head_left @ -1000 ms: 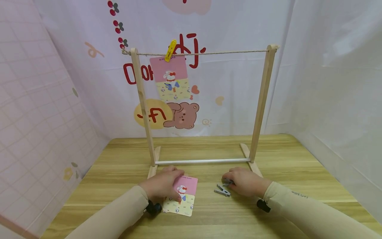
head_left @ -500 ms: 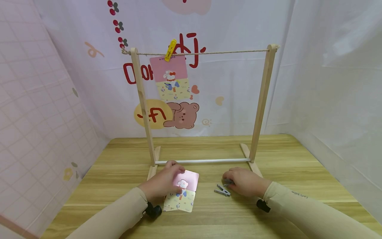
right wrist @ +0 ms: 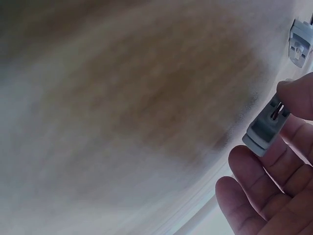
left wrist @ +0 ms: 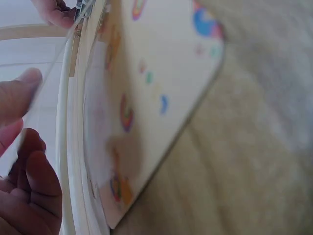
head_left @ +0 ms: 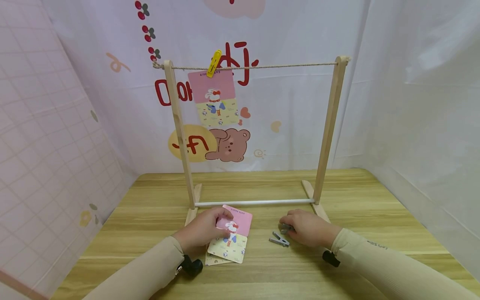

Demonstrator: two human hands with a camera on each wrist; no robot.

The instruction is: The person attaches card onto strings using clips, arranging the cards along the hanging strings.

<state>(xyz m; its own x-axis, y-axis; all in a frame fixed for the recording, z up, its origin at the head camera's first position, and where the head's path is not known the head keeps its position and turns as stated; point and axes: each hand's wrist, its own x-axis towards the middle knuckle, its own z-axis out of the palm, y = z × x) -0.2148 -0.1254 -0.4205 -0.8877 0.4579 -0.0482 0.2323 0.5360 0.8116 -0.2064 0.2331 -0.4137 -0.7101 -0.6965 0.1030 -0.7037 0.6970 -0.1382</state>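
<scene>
In the head view my left hand [head_left: 200,229] pinches a pink and yellow rabbit card [head_left: 240,246] between thumb and fingers. The card is tilted, its far edge near the rack. Beneath it another card [head_left: 215,261] lies on the table, mostly covered; the left wrist view shows colourful marks on this lower card [left wrist: 151,83]. My right hand [head_left: 309,228] holds a grey clothespin [right wrist: 266,125] between thumb and fingers, just above the table. A second grey clothespin [head_left: 279,239] lies on the wood beside that hand.
Behind the hands stands a wooden rack with two posts [head_left: 330,129], a white bottom bar [head_left: 255,203] and a rope [head_left: 285,66] across the top. A yellow clothespin [head_left: 214,63] holds a matching rabbit card [head_left: 217,98] on the rope. Patterned cloth [head_left: 292,137] hangs behind.
My left hand has separated the rabbit card from the one below and lifted it, shifting and turning it slightly toward the rack. The right hand has barely moved.
</scene>
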